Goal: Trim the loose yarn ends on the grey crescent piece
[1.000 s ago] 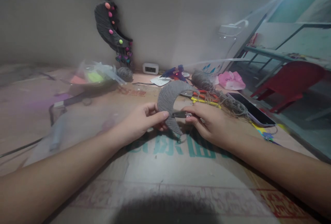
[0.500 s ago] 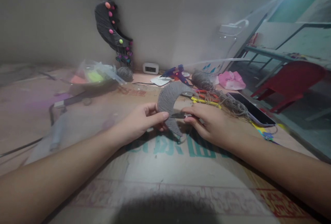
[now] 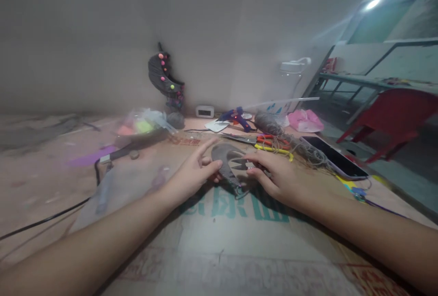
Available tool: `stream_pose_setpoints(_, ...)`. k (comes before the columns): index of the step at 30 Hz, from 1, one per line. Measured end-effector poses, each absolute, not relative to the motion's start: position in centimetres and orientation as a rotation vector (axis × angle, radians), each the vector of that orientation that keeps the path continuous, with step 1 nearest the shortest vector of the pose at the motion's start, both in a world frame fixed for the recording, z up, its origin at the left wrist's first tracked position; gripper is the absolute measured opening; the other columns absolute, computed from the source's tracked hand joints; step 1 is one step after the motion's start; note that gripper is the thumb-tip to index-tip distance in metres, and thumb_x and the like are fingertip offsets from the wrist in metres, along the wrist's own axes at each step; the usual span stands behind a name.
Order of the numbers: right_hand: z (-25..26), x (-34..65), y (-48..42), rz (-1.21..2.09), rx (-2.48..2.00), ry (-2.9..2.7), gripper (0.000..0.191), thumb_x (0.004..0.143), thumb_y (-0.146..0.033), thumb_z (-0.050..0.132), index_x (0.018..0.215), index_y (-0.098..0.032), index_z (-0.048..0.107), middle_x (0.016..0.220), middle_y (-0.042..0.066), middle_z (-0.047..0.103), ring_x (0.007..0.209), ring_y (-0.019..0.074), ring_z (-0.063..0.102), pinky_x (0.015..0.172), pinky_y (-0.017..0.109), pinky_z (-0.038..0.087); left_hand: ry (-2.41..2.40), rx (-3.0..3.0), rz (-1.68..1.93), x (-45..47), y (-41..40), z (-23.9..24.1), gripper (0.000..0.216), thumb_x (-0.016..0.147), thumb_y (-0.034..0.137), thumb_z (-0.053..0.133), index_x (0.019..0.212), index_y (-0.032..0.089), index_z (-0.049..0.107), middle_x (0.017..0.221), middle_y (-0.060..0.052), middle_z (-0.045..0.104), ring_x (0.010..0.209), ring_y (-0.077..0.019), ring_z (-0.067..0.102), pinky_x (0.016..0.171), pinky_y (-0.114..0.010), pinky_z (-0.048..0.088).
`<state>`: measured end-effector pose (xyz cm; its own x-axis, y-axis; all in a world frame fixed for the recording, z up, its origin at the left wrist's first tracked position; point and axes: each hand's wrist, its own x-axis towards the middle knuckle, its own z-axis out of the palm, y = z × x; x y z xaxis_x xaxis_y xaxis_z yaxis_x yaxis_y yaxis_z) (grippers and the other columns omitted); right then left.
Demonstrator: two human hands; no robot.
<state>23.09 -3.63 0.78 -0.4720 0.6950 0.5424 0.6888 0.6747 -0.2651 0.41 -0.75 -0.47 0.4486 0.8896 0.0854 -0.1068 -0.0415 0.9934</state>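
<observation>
A crescent wrapped in grey yarn is tilted low over the table in front of me. My left hand grips its outer edge, the thumb on the near face and the index finger stretched up past it. Between thumb and fingers, my right hand pinches what look like small thread snips. Their two dark pointed blades stand apart within the crescent's inner curve. A loose yarn loop shows at the lower tip of the crescent. Most of the snips' handle is hidden by my fingers.
Behind my hands lie orange-handled scissors, a yellow-handled tool, grey yarn and a blue glue gun. A phone is at right. A bowl and black cable are at left. A decorated dark crescent hangs on the wall.
My view has tipped upward. The grey crescent has tilted flatter, my left index finger has straightened, and the snips' blades have spread from nearly together to apart.
</observation>
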Motion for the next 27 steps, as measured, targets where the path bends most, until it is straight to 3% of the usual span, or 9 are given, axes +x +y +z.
stream_pose_setpoints(2, 0.8, 22.9, -3.7, 0.074, -1.096, -2.178, 0.026, 0.092, -0.03, 0.048, 0.108, -0.015, 0.062, 0.093, 0.009, 0.069, 0.079, 0.019, 0.063, 0.07, 0.031, 0.048, 0.733, 1.384, 0.949, 0.4, -0.8, -0.6, 0.071, 0.085, 0.027, 0.064, 0.146, 0.019, 0.028, 0.07, 0.002, 0.061, 0.059, -0.0097, 0.056, 0.059, -0.022, 0.046)
stream_pose_setpoints(6, 1.4, 22.1, -3.7, 0.409, -1.268, -1.962, 0.028, 0.082, -0.037, 0.058, 0.098, -0.015, 0.065, 0.088, 0.007, 0.07, 0.075, 0.0188, 0.063, 0.066, 0.028, 0.048, 0.668, 1.377, 0.95, 0.5, -1.0, -0.5, 0.085, 0.085, 0.024, 0.064, 0.151, 0.022, 0.01, 0.072, 0.002, 0.063, 0.059, -0.0096, 0.056, 0.06, -0.022, 0.045)
stream_pose_setpoints(10, 2.0, 20.8, -3.7, 0.744, -1.387, -1.93, 0.023, 0.079, -0.037, 0.058, 0.072, -0.016, 0.063, 0.066, 0.001, 0.062, 0.063, 0.0141, 0.056, 0.056, 0.023, 0.042, 0.638, 1.426, 0.875, 0.6, -1.1, -0.4, 0.068, 0.084, 0.023, 0.065, 0.144, 0.018, 0.033, 0.078, -0.002, 0.066, 0.066, -0.0115, 0.059, 0.064, -0.024, 0.047)
stream_pose_setpoints(15, 2.1, 20.1, -3.8, 0.926, -1.355, -1.891, 0.026, 0.078, -0.038, 0.06, 0.063, -0.016, 0.057, 0.056, -0.003, 0.048, 0.053, 0.0096, 0.043, 0.051, 0.022, 0.032, 0.766, 1.572, 0.881, 0.5, -1.0, -0.9, 0.05, 0.087, 0.033, 0.059, 0.132, 0.015, 0.049, 0.079, -0.004, 0.068, 0.071, -0.0164, 0.062, 0.071, -0.03, 0.049)
stream_pose_setpoints(19, 1.0, 20.9, -2.9, 1.087, -1.187, -1.6, 0.034, 0.08, -0.044, 0.061, 0.064, -0.019, 0.045, 0.052, -0.008, 0.036, 0.046, 0.0064, 0.032, 0.046, 0.021, 0.026, 0.991, 1.977, 0.922, 0.0, -1.5, -0.5, 0.042, 0.087, 0.038, 0.057, 0.124, 0.019, 0.06, 0.133, -0.014, 0.058, 0.125, -0.0293, 0.049, 0.106, -0.044, 0.033)
stream_pose_setpoints(21, 0.2, 21.4, -2.1, 1.153, -1.115, -1.457, 0.036, 0.079, -0.046, 0.064, 0.065, -0.02, 0.042, 0.05, -0.01, 0.029, 0.043, 0.0053, 0.024, 0.043, 0.021, 0.019, 0.927, 2.106, 0.747, -0.3, -1.9, 0.1, 0.04, 0.08, 0.039, 0.065, 0.116, 0.021, 0.067, 0.138, -0.013, 0.054, 0.135, -0.0318, 0.04, 0.11, -0.045, 0.027)
stream_pose_setpoints(24, -0.4, 21.9, -1.2, 1.158, -1.081, -1.387, 0.035, 0.08, -0.045, 0.064, 0.069, -0.02, 0.042, 0.051, -0.011, 0.026, 0.042, 0.0051, 0.02, 0.042, 0.022, 0.015, 0.717, 1.787, 0.379, -0.6, -2.2, 1.0, 0.037, 0.09, 0.046, 0.048, 0.079, 0.019, 0.07, 0.083, -0.01, 0.073, 0.084, -0.0219, 0.067, 0.074, -0.032, 0.051)
stream_pose_setpoints(25, -0.4, 21.9, -1.1, 1.146, -1.08, -1.389, 0.034, 0.08, -0.045, 0.063, 0.069, -0.02, 0.042, 0.051, -0.011, 0.026, 0.043, 0.0052, 0.019, 0.042, 0.022, 0.015, 0.748, 1.644, 0.436, -0.6, -2.1, 1.2, 0.049, 0.091, 0.052, 0.041, 0.062, 0.018, 0.062, 0.055, -0.005, 0.063, 0.057, -0.017, 0.061, 0.056, -0.027, 0.048)
stream_pose_setpoints(27, 0.0, 21.9, -1.4, 1.124, -1.082, -1.399, 0.034, 0.08, -0.044, 0.064, 0.068, -0.02, 0.042, 0.051, -0.01, 0.028, 0.043, 0.0052, 0.021, 0.042, 0.022, 0.016, 0.863, 1.494, 0.666, -0.3, -1.9, 1.1, 0.046, 0.087, 0.052, 0.051, 0.056, 0.018, 0.05, 0.041, 0.004, 0.043, 0.036, -0.0084, 0.04, 0.039, -0.02, 0.032)
